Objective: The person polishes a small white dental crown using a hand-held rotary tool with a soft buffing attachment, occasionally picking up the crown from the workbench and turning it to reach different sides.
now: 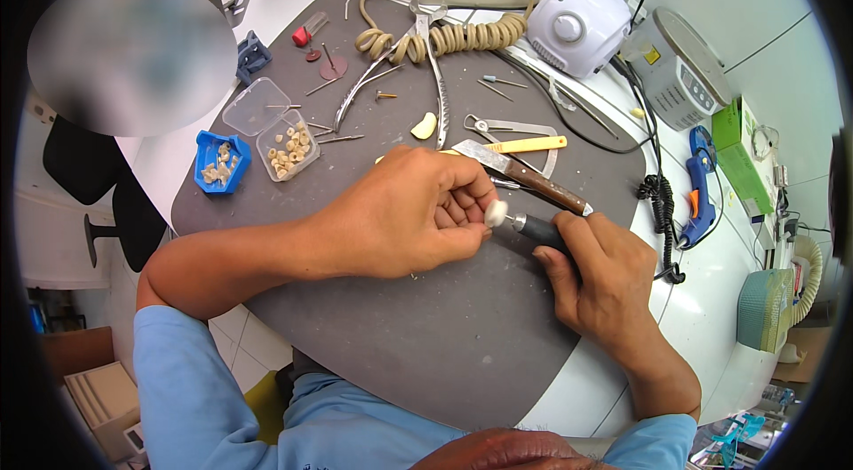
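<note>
My right hand (609, 279) grips a black rotary handpiece (542, 232) with a metal collet. A small off-white wheel (497, 213) sits on its tip, right at the fingertips of my left hand (404, 208). The left fingers are curled and pinched together; whatever they hold is hidden behind them and the wheel. Just beyond the hands lie a wooden-handled knife (546, 186), a yellow-handled tool (538, 144) and a metal caliper (506, 126). Farther left, a clear box (298, 170) of small tooth-coloured crowns stands with its lid raised, beside a blue tray (204, 175) with similar pieces.
Crown-like pliers (442, 97) with long metal handles lie at the back, near a coiled beige hose (480, 33). A white machine with a dial (582, 26) and a grey device (675, 70) stand back right. Rightward are a blue glue gun (702, 195) and a black coiled cable (662, 212).
</note>
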Demonstrator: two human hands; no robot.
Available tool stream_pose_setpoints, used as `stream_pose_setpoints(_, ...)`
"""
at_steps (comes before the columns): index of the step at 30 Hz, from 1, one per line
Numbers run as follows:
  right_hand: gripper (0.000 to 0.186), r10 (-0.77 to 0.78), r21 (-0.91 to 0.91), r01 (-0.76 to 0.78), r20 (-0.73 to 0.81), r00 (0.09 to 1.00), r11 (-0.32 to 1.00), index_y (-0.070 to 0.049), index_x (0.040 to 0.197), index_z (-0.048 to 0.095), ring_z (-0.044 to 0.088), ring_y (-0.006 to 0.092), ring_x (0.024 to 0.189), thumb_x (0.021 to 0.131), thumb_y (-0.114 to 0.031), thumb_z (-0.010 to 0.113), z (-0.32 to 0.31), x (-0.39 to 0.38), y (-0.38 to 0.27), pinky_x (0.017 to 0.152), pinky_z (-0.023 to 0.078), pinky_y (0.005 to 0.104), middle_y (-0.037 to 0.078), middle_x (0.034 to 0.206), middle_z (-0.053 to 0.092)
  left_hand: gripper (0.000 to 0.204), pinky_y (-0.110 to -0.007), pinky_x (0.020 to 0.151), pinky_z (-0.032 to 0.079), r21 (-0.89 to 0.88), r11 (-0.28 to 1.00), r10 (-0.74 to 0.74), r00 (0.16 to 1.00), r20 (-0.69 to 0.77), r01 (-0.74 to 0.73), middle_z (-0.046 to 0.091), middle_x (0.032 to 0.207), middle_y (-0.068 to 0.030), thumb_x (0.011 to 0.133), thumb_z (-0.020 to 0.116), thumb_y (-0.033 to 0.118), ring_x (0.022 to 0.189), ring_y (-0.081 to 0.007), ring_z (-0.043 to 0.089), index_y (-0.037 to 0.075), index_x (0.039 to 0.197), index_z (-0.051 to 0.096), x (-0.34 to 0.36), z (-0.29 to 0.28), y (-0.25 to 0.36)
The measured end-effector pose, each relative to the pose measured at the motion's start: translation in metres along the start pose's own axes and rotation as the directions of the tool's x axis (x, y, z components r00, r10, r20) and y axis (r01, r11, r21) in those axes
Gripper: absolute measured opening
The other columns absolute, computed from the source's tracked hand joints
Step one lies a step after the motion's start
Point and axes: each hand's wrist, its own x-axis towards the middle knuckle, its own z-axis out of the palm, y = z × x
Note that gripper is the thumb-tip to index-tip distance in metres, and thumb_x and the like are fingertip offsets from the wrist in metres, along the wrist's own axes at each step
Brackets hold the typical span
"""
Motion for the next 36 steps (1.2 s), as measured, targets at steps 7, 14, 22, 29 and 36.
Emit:
stream_pose_setpoints(7, 0.027, 0.003, -0.001, -0.003, 0.007, 1.0, 1.0, -0.013, 0.11, 0.075, 0.057, 0.0247, 0.06, 0.096, -0.034, 0.087, -0.0017, 0.001, -0.0003, 0.055, 0.042, 0.0414, 0.005, 0.079, 0.055, 0.022, -0.024, 0.086, 0.063, -0.008, 1.0, -0.005, 1.0, -0.001, 0.005, 0.076, 0.109, -0.007, 0.097, 0.079, -0.004, 0.099, -0.0092, 0.073, -0.006, 0.118, 0.073, -0.0001, -0.0005, -0.0002)
stream_pose_setpoints(14, 0.027, 0.003, 0.02, -0.002, -0.01, 1.0, 1.0, -0.012, 0.109, 0.075, 0.059, 0.0268, 0.061, 0.096, -0.031, 0.087, -0.0005, 0.001, -0.0001, 0.055, 0.044, 0.0425, 0.006, 0.079, 0.057, 0.021, -0.024, 0.087, 0.064, -0.053, 0.999, 0.003, 1.0, 0.002, -0.003, 0.076, 0.109, -0.0084, 0.098, 0.077, -0.004, 0.1, -0.0104, 0.076, -0.008, 0.119, 0.072, -0.0007, -0.0006, -0.0007)
stream_pose_setpoints(22, 0.025, 0.016, 0.026, -0.016, -0.007, 1.0, 1.0, -0.011, 0.107, 0.075, 0.06, 0.0275, 0.061, 0.095, -0.03, 0.087, -0.0023, 0.0012, -0.0005, 0.055, 0.044, 0.0429, 0.007, 0.078, 0.057, 0.019, -0.027, 0.091, 0.066, -0.152, 0.988, 0.0, 0.999, 0.047, 0.008, 0.076, 0.109, -0.0101, 0.105, 0.071, -0.003, 0.099, -0.0133, 0.078, -0.009, 0.122, 0.07, 0.0003, -0.0026, -0.0007)
stream_pose_setpoints(29, 0.024, 0.019, 0.033, -0.019, -0.001, 1.0, 0.999, -0.011, 0.105, 0.073, 0.06, 0.0273, 0.061, 0.095, -0.028, 0.088, -0.0032, 0.002, -0.0008, 0.055, 0.044, 0.0425, 0.007, 0.078, 0.057, 0.019, -0.029, 0.092, 0.067, -0.16, 0.987, -0.017, 0.998, 0.058, 0.027, 0.076, 0.112, -0.012, 0.11, 0.072, 0.0, 0.1, -0.0142, 0.078, -0.009, 0.126, 0.069, 0.0002, -0.0032, 0.0003)
stream_pose_setpoints(36, 0.025, 0.003, 0.022, -0.004, 0.016, 1.0, 1.0, -0.009, 0.103, 0.073, 0.061, 0.0274, 0.06, 0.095, -0.027, 0.088, -0.0048, 0.0025, -0.0007, 0.054, 0.044, 0.0426, 0.007, 0.078, 0.059, 0.02, -0.03, 0.092, 0.067, -0.167, 0.986, -0.02, 0.998, 0.06, 0.029, 0.076, 0.113, -0.0118, 0.11, 0.072, -0.001, 0.101, -0.0143, 0.077, -0.009, 0.127, 0.068, 0.0003, -0.0029, -0.0012)
